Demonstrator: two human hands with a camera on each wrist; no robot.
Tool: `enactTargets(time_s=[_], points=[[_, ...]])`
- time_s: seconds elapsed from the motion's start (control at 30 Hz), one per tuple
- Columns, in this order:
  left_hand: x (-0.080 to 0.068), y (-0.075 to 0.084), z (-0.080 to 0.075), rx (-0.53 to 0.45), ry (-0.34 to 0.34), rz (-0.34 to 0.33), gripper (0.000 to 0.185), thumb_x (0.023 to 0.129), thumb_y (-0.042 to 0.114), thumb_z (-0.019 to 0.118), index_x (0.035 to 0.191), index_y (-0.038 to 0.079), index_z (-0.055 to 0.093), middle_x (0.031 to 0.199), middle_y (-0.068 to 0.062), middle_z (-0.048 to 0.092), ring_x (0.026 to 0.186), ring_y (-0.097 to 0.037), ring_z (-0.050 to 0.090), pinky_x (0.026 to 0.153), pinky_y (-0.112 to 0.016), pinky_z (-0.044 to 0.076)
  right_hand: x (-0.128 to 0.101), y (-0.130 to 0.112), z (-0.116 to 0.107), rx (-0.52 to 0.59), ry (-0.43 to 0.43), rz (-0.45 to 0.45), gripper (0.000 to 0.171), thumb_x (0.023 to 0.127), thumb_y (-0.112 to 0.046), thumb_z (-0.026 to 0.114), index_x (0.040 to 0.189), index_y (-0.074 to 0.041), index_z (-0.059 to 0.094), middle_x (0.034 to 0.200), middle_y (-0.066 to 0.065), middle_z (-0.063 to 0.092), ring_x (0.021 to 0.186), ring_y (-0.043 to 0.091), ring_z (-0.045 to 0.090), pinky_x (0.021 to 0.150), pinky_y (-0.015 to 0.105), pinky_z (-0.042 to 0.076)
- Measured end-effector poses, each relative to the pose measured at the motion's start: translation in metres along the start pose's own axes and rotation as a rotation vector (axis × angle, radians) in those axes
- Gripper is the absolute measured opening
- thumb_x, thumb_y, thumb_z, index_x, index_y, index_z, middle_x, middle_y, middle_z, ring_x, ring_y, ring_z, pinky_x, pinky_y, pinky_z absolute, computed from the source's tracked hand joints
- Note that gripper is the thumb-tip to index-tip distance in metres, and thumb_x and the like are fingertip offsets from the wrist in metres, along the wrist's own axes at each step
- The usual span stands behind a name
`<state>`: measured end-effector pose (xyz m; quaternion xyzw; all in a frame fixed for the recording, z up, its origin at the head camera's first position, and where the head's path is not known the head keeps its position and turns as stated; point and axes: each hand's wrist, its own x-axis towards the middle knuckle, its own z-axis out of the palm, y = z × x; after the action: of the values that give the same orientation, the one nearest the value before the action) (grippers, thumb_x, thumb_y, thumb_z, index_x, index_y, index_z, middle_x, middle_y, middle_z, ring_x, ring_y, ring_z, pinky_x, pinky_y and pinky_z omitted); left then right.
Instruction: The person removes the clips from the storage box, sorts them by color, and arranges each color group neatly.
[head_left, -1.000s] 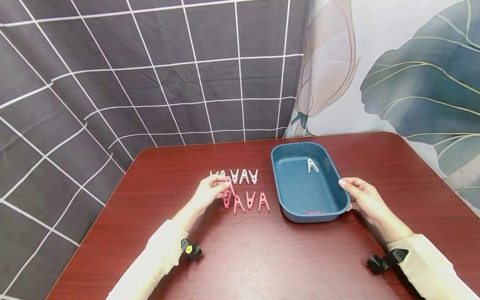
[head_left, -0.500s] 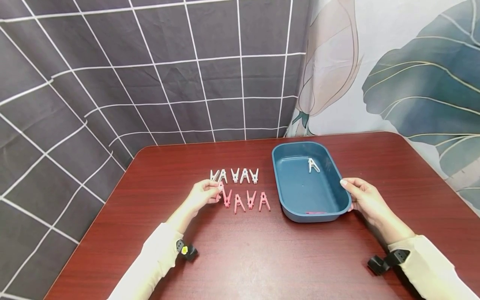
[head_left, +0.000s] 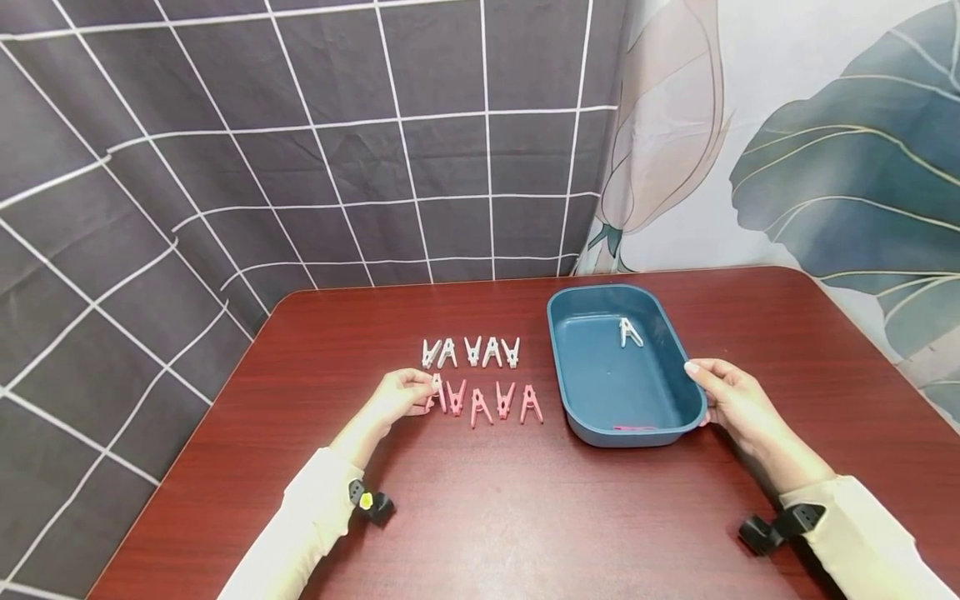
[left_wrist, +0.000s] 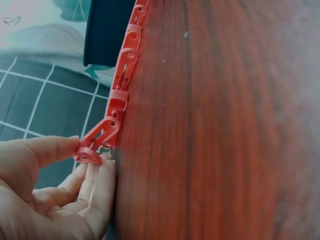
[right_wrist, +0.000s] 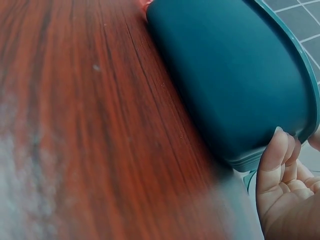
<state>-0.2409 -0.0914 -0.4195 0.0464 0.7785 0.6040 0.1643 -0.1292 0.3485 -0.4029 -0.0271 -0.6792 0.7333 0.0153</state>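
Head view. A dark red bench (head_left: 525, 517) is seen, backed by a grey checked cloth (head_left: 300, 150) and a leaf-print cloth (head_left: 825, 167). A row of white clothespins (head_left: 470, 352) lies left of a blue tray (head_left: 678, 354); nearer the viewer, a row of pink clothespins (head_left: 495, 402) runs parallel to it. The left hand (head_left: 397, 394) is set at the left end of the pink row, fingers curled, with the leftmost pink clothespin (head_left: 437, 395) pinched at the fingertips, on or just above the bench; contact with the wood cannot be told. The right hand (head_left: 731, 398) is clamped on the tray's right rim, thumb laid over the edge. One white clothespin (head_left: 629, 332) lies inside the tray toward its far end; a thin pink item (head_left: 633, 427) lies at the tray's near inner wall, too small to identify.

Left wrist view. The pink clothespin (left_wrist: 98, 144) is held between thumb and fingers of the left hand (left_wrist: 45, 195). The other pink clothespins (left_wrist: 127, 55) are lined up beyond it along the bench (left_wrist: 225, 125), with the tray (left_wrist: 107, 30) at the far end.

Right wrist view. The tray's outer wall (right_wrist: 230, 85) fills the frame, resting on the bench (right_wrist: 75, 125). Fingers of the right hand (right_wrist: 280, 195) are curled up under the rim.
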Motion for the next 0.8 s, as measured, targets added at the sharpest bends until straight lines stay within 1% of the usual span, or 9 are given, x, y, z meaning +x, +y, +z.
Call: enactTargets(time_s=[0.2,0.4,0.53,0.63,0.73,0.8], points=[[-0.0012,0.0013,-0.0007,0.064,0.026,0.013,0.027,0.089,0.007,0.06,0.105,-0.014,0.057,0.087,-0.013,0.07,0.066,-0.008,0.061,0.068,-0.029,0.057,0.0008,0.0007,-0.0004,0.015,-0.017,-0.002,0.013,0.099,-0.015,0.049,0.098,-0.021,0.06,0.072,-0.006,0.064,0.052,0.007,0.057,0.045,0.02,0.046],[-0.0014,0.0036,0.0006,0.112,0.062,0.007,0.026,0.088,0.008,0.06,0.104,-0.012,0.059,0.085,-0.013,0.07,0.066,-0.009,0.061,0.065,-0.028,0.056,0.0003,0.002,-0.0015,0.018,-0.023,0.024,0.012,0.1,-0.017,0.048,0.098,-0.022,0.059,0.072,-0.006,0.064,0.054,0.008,0.057,0.046,0.021,0.046],[-0.0013,0.0024,0.0011,0.133,0.091,-0.005,0.023,0.089,0.007,0.059,0.104,-0.011,0.059,0.091,-0.019,0.069,0.066,-0.01,0.062,0.065,-0.028,0.055,-0.0004,0.0021,-0.0018,-0.007,-0.021,0.045,0.011,0.1,-0.02,0.048,0.098,-0.023,0.058,0.072,-0.007,0.064,0.055,0.008,0.058,0.047,0.022,0.047],[-0.0016,0.0023,0.0016,0.128,0.119,-0.001,0.022,0.09,0.006,0.057,0.103,-0.01,0.06,0.096,-0.022,0.069,0.066,-0.01,0.062,0.063,-0.027,0.054,-0.0011,0.003,-0.0019,-0.004,-0.029,0.051,0.012,0.101,-0.021,0.046,0.098,-0.023,0.058,0.072,-0.007,0.064,0.055,0.008,0.058,0.047,0.022,0.046],[-0.0022,0.0035,0.0025,0.11,0.147,0.031,0.019,0.09,0.004,0.055,0.102,-0.01,0.059,0.096,-0.023,0.068,0.066,-0.01,0.061,0.062,-0.025,0.053,-0.0013,0.0037,-0.0022,0.008,-0.038,0.048,0.014,0.101,-0.019,0.045,0.098,-0.023,0.059,0.072,-0.007,0.063,0.055,0.008,0.058,0.047,0.022,0.046],[-0.0027,0.0056,0.0035,0.095,0.164,0.074,0.018,0.091,0.003,0.054,0.101,-0.011,0.058,0.095,-0.024,0.067,0.066,-0.01,0.061,0.062,-0.024,0.053,-0.0014,0.0033,-0.0025,0.012,-0.038,0.043,0.015,0.101,-0.019,0.045,0.097,-0.023,0.059,0.072,-0.007,0.064,0.055,0.008,0.058,0.047,0.022,0.046]])
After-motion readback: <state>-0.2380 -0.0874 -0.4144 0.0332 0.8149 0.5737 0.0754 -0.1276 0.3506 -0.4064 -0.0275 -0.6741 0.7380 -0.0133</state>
